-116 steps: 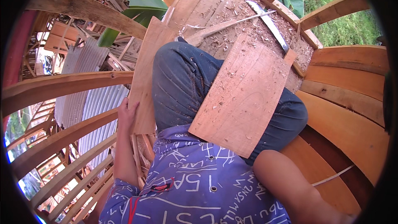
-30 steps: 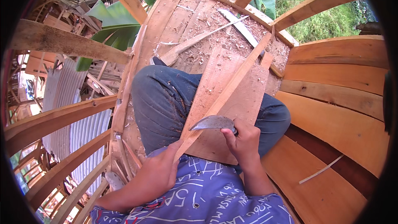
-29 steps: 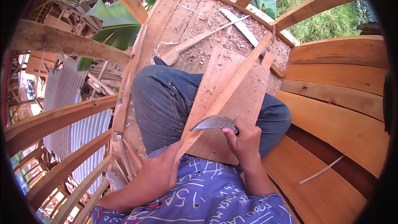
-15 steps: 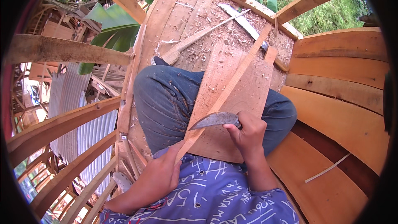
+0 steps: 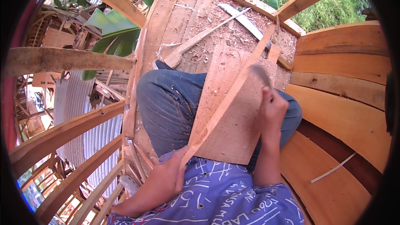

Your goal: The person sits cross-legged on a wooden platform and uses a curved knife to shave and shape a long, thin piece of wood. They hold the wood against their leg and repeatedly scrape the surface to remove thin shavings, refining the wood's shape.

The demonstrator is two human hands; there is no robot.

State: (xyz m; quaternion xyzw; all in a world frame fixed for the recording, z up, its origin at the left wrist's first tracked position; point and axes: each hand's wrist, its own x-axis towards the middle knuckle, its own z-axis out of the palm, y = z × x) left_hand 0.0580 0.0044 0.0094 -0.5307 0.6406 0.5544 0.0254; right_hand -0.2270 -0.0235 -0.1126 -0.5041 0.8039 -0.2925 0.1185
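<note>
My left hand (image 5: 168,174) is closed round the near end of a long wooden strip (image 5: 227,99), close to my shirt. The strip slants away to the far right, lying over a wide wooden board (image 5: 233,131) across my lap. In my right hand (image 5: 273,107) is a knife (image 5: 261,76), its handle wrapped by the fingers. The blade is smeared by motion and stands up beside the strip, over the board's right side. A small pale cut patch shows on the strip near my left hand.
Shavings litter the plank floor (image 5: 166,18). Farther off lie a long blade (image 5: 243,23), a tapered wooden stick (image 5: 196,41) and a small wood block (image 5: 273,53). Wooden rails (image 5: 66,127) bound the left; a plank wall (image 5: 333,112) stands at the right, a thin sliver (image 5: 333,168) on it.
My right hand has moved the knife away from me and to the right, off the strip near my left hand. The left hand keeps its hold in nearly the same place.
</note>
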